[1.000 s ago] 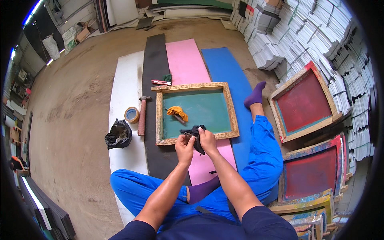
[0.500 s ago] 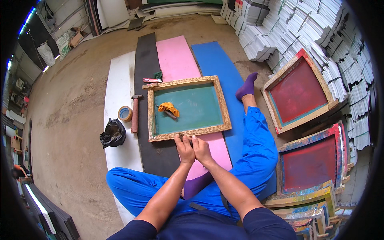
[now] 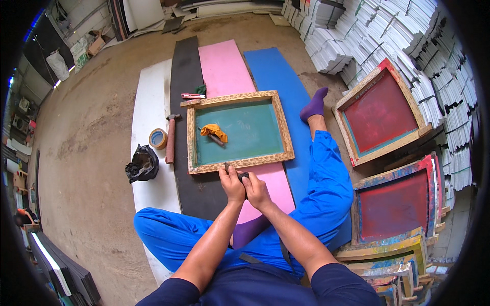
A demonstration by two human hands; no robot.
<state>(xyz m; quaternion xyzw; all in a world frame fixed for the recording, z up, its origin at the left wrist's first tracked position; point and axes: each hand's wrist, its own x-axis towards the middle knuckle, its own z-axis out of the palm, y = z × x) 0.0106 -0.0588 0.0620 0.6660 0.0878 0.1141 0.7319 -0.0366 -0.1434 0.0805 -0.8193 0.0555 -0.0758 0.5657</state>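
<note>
Head view: left hand [image 3: 231, 184] and right hand [image 3: 256, 192] pressed together, pinching dark tool [image 3: 242, 176] at near edge of wooden screen frame [image 3: 237, 132]; hammer [image 3: 170, 137], tape roll [image 3: 157, 138] left of frame.

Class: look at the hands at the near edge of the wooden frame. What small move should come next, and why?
Probably press the dark tool down on the frame's near rail. Both the left hand and the right hand already meet there, gripping it at the rail's middle.

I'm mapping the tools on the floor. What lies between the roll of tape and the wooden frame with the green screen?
A hammer lies between the roll of tape and the wooden frame, its handle lengthwise beside the frame's left edge, seen in the head view.
</note>
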